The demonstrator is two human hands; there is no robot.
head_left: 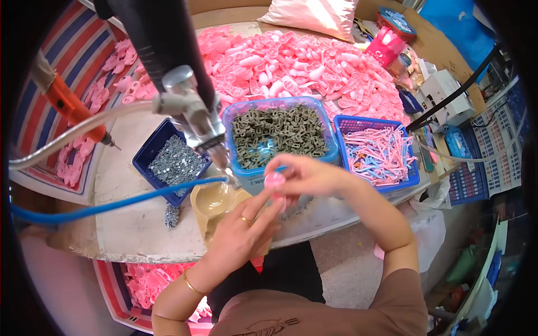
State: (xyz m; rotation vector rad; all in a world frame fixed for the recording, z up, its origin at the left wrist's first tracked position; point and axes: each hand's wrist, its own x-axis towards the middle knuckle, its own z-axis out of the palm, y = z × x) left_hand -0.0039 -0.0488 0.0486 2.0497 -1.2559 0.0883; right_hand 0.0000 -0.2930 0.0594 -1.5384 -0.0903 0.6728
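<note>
Between the fingertips of both hands, in front of the clear blue tub [330, 143], is a small pink plastic part [274, 180], mostly covered by fingers. My left hand [241, 231] supports it from below left, its fingers pressed together around the lower end. From the right, my right hand [311, 175] pinches the upper end with thumb and fingers. Dark olive small plastic pieces [277, 129] fill the tub. Just left of the hands, a tan wooden block [203, 221] with a round hollow lies under the tip of a metal-and-black powered driver [193, 109].
Left of the tub stands a dark blue tray [147, 154] of small screws. A blue basket [348, 162] holds pink and blue plastic sticks. Pink shell parts [291, 64] heap behind. A blue hose [112, 208] crosses the left side, below an orange screwdriver [73, 101].
</note>
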